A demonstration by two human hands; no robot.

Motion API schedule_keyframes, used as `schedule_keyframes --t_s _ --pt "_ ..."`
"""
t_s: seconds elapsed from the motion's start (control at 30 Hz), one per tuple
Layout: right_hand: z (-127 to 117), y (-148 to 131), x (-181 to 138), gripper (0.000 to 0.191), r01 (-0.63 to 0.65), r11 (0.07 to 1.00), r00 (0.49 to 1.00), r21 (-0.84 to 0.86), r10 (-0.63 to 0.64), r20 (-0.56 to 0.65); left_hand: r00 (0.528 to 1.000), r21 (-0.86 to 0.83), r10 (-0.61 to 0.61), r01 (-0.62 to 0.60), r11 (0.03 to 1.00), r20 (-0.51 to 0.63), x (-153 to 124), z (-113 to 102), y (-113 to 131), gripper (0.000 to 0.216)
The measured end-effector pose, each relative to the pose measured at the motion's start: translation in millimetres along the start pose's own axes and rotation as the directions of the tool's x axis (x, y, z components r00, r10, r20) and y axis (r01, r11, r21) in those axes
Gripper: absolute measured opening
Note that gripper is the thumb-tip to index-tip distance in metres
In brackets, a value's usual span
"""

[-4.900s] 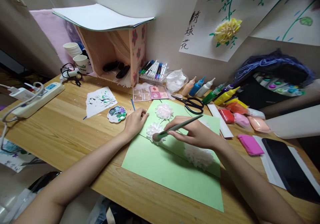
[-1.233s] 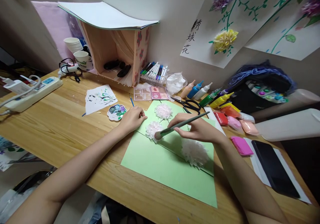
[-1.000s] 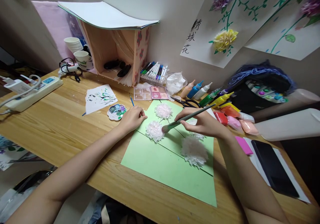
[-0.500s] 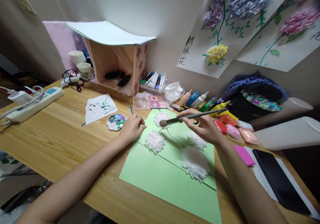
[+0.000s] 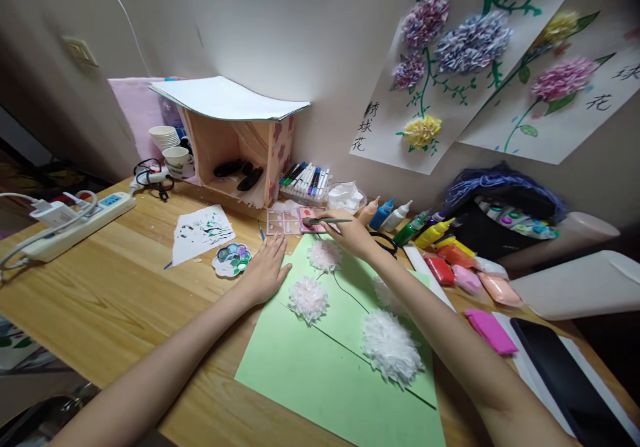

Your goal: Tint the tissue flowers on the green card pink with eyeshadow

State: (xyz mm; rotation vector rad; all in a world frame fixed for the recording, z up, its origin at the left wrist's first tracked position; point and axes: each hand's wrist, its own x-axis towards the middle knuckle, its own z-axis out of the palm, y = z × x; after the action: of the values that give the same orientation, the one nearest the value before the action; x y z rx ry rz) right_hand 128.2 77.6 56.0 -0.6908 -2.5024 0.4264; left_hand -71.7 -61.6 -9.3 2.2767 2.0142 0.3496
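Note:
My right hand point(image 5: 349, 234) holds a soft-headed brush point(image 5: 315, 221), its tip on the pink side of an open powder palette point(image 5: 283, 222). My left hand point(image 5: 266, 272) lies flat with fingers extended, at the upper left edge of a light green sheet point(image 5: 320, 394). White ruffled paper flowers sit on the sheet: one near the top point(image 5: 324, 255) with a faint pink tint, one at the left point(image 5: 309, 299), and a larger one point(image 5: 392, 348) at the lower right. Another flower point(image 5: 386, 295) is partly hidden by my right forearm. Thin dark lines run between them.
Beside my left hand are a paint palette point(image 5: 232, 260) and a paint-smeared paper point(image 5: 204, 232). Markers point(image 5: 306, 180), paint bottles point(image 5: 383, 212) and black-handled scissors point(image 5: 384, 243) stand or lie behind. Clay packs point(image 5: 467, 279) and a phone point(image 5: 565, 374) are on the right.
My right hand has carried the brush from above the top flower back to the powder palette. My left hand has flattened out, fingers now stretched. The view has tilted slightly upward.

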Motion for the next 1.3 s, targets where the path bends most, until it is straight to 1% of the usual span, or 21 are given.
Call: schedule_keyframes --t_s 0.1,0.2,0.3,0.4,0.53,0.6,0.67,0.73,0.77,0.83,0.87,0.9,0.93,0.97,1.0,1.03,1.1,1.17,1.23,1.3 --pt "-2.5 -2.3 -0.4 0.022 -0.052 0.998 0.998 0.02 0.051 0.046 1.0 0.014 -0.009 0.009 1.0 0.008 0.2 -1.1 0.5 0.06" --pt "-9.3 -1.1 0.0 0.025 -0.085 0.995 0.994 0.058 0.081 0.068 1.0 0.018 -0.01 0.009 1.0 0.02 0.6 -2.7 1.0 0.061" --pt "-15.0 1.6 1.6 0.029 -0.09 0.993 0.996 0.072 0.088 0.027 1.0 0.024 -0.01 0.009 1.0 0.028 1.0 -3.4 1.4 0.061" --pt "-14.5 3.2 2.3 0.031 -0.087 0.994 0.996 0.059 0.088 -0.015 0.999 0.041 -0.01 0.008 0.999 0.037 1.2 -3.0 1.4 0.061" --pt "-11.1 2.6 1.0 0.034 -0.102 0.994 0.995 0.047 0.101 0.023 1.0 0.039 -0.005 0.004 0.999 0.024 0.8 -2.2 0.8 0.06" --pt "-13.7 1.4 0.2 0.035 -0.131 0.988 0.991 0.083 0.132 0.001 1.0 0.035 -0.006 0.005 0.999 0.023 0.4 -2.3 0.7 0.06" --pt "-20.1 -0.3 -1.1 0.036 -0.186 0.968 0.978 0.17 0.2 -0.068 1.0 0.034 -0.009 0.008 0.999 0.027 0.1 -2.7 1.0 0.06" --pt "-28.2 -2.6 -4.1 0.038 -0.264 0.903 0.941 0.338 0.318 -0.116 1.0 0.027 -0.013 0.013 1.0 0.024 0.0 -3.3 1.6 0.059" --pt "-32.0 -4.1 -6.7 0.039 -0.306 0.843 0.916 0.443 0.388 -0.105 1.0 0.02 -0.014 0.014 1.0 0.019 0.1 -3.6 1.9 0.059" --pt "-37.7 -8.2 -14.7 0.042 -0.373 0.686 0.868 0.625 0.495 -0.027 1.0 0.001 -0.011 0.011 1.0 0.007 0.3 -4.3 2.6 0.059" --pt "-39.3 -11.1 -20.1 0.042 -0.396 0.613 0.851 0.683 0.525 0.021 1.0 -0.009 -0.01 0.01 1.0 0.002 0.4 -4.6 2.9 0.058" --pt "-40.2 -14.6 -26.2 0.041 -0.413 0.56 0.84 0.718 0.539 0.063 1.0 -0.019 -0.01 0.01 1.0 -0.001 0.6 -4.9 3.2 0.058" --pt "-40.4 -18.7 -32.8 0.039 -0.421 0.53 0.838 0.736 0.539 0.091 1.0 -0.027 -0.011 0.011 1.0 -0.004 0.8 -5.3 3.5 0.058" --pt "-40.2 -23.5 -39.5 0.037 -0.418 0.524 0.843 0.742 0.527 0.103 1.0 -0.031 -0.013 0.013 0.999 -0.007 0.9 -5.6 3.8 0.058" --pt "-39.8 -28.7 -45.9 0.035 -0.406 0.538 0.858 0.738 0.503 0.105 1.0 -0.031 -0.016 0.015 0.999 -0.008 1.0 -5.9 4.0 0.059" --pt "-39.3 -34.4 -51.7 0.032 -0.385 0.572 0.879 0.724 0.467 0.098 1.0 -0.027 -0.019 0.018 0.999 -0.009 1.1 -6.1 4.2 0.059" --pt "-38.9 -46.1 -60.4 0.028 -0.326 0.681 0.927 0.655 0.366 0.082 1.0 -0.021 -0.022 0.022 1.0 -0.007 1.1 -6.5 4.5 0.059" --pt "-38.8 -57.2 -64.5 0.024 -0.273 0.791 0.959 0.548 0.267 0.092 1.0 -0.027 -0.023 0.023 0.999 -0.012 1.0 -6.9 4.9 0.059" --pt "-37.9 -66.2 -64.9 0.022 -0.241 0.857 0.971 0.456 0.207 0.124 1.0 -0.038 -0.024 0.023 0.999 -0.018 0.7 -7.2 5.2 0.058" --pt "-35.1 -72.2 -63.5 0.021 -0.226 0.878 0.972 0.422 0.176 0.155 1.0 -0.041 -0.028 0.027 0.999 -0.012 0.5 -7.4 5.5 0.057"
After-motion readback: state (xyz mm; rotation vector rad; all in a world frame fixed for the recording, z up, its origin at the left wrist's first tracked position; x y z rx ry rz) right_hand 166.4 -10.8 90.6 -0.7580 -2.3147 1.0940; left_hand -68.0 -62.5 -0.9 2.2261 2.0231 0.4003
